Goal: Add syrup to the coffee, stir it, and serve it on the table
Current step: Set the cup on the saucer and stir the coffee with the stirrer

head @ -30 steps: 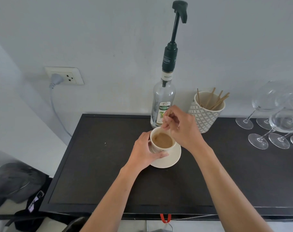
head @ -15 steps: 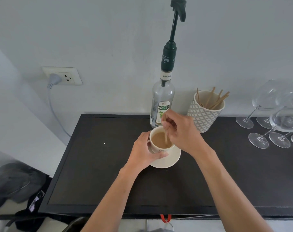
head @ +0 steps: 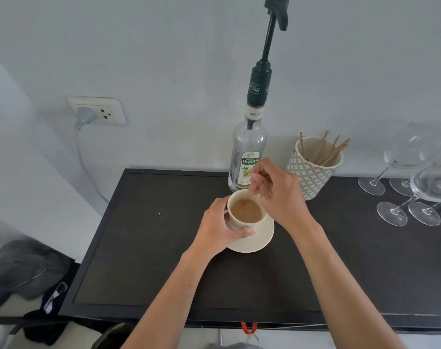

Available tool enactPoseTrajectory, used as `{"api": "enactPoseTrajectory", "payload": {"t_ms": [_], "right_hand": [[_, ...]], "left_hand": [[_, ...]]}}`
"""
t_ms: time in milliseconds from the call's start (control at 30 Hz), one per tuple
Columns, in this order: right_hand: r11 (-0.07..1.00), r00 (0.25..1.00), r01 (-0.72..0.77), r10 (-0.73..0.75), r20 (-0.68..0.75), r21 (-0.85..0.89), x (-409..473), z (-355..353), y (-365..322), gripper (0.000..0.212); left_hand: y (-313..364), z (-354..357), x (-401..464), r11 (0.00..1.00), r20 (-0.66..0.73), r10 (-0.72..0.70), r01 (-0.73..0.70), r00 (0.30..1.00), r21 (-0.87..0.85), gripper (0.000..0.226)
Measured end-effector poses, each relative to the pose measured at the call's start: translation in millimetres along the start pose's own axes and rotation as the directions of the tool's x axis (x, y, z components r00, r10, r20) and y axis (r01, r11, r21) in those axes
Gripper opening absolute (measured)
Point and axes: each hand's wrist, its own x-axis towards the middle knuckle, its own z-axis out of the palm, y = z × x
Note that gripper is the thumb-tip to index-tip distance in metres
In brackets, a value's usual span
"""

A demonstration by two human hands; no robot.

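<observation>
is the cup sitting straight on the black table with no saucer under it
No, the cup stands on a cream saucer, and the left hand grips the cup's side.

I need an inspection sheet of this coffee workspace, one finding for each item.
Surface: dark table, few pale specks.
Job's things: cup of coffee on saucer; syrup bottle upright behind it; stir stick leaning into the cup.
Clutter: patterned pot of sticks; wine glasses at right.
Hands: left hand grips the cup; right hand pinches the stick.
Cables: grey cable plugged into wall socket.
Surroundings: dark bags on floor, left.
</observation>
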Motion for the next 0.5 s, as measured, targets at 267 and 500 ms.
{"api": "enactPoseTrajectory", "payload": {"t_ms": [267, 500], "right_hand": [[0.999, 0.999, -0.026, 0.025, 0.026, 0.042, -2.9, 4.5, -0.7, 0.014], [0.999, 0.994, 0.051, -0.05, 0.097, 0.0, -3.5, 3.8, -6.8, 0.015]], "left_hand": [[-0.7, 0.5, -0.2, 1.0, 0.003, 0.005, -0.005, 1.0, 0.009, 0.081], [0.2, 0.0, 0.0, 1.0, 0.002, -0.003, 0.003, 1.0, 0.002, 0.075]]}}
